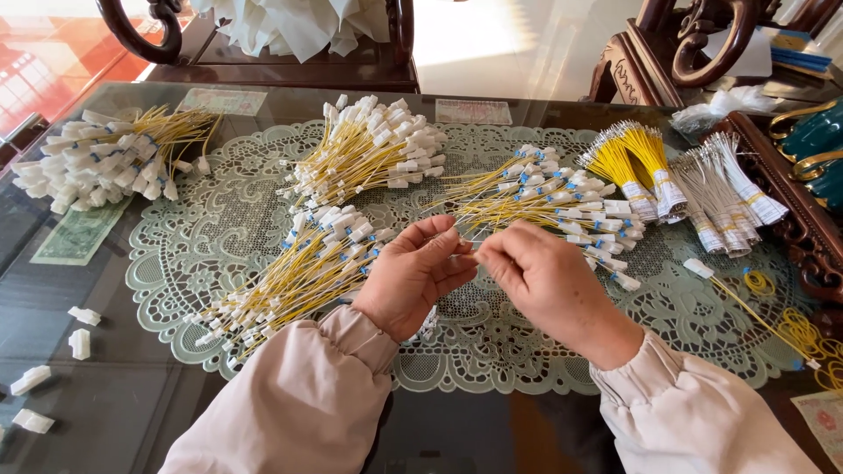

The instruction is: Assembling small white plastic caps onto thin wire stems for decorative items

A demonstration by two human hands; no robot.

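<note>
Several bundles of yellow leads across a lace mat [219, 254]: far-left pile [105, 162], lower heap [290, 272] just beside left hand [413, 276]. Left hand pinched narrow on a thin lead [468, 254], meeting right hand [544, 281], likewise pinched on it. Lead's long axis hidden between fingertips; neither hand nearer. Banded bundles [694, 184] far right.

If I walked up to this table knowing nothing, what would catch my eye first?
Probably the heaps of thin yellow cables with white plug ends: one pile at far left, another pile in the middle of the pale green lace mat, and tied yellow bundles at right. Next, at the centre, the left hand and right hand meet fingertip to fingertip, pinching something too small to identify.
</note>
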